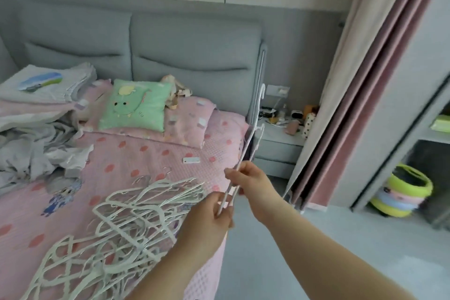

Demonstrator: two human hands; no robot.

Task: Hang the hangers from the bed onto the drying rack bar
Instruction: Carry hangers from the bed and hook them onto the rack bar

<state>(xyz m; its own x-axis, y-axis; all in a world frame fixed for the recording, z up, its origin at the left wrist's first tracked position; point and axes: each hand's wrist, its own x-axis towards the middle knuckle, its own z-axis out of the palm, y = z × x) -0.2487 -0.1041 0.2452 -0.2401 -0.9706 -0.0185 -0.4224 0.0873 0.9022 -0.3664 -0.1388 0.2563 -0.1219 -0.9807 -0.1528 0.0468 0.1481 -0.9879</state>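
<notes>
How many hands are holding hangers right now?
2. The left hand pinches the lower end of the hangers; the right hand grips them just above.

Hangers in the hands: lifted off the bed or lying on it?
Lifted: the left hand and right hand grip the hangers in the air, hooks up.

Hanger pile (114, 220) cut off at lower-left edge, nightstand clutter (280, 118) too blurred to identify
</notes>
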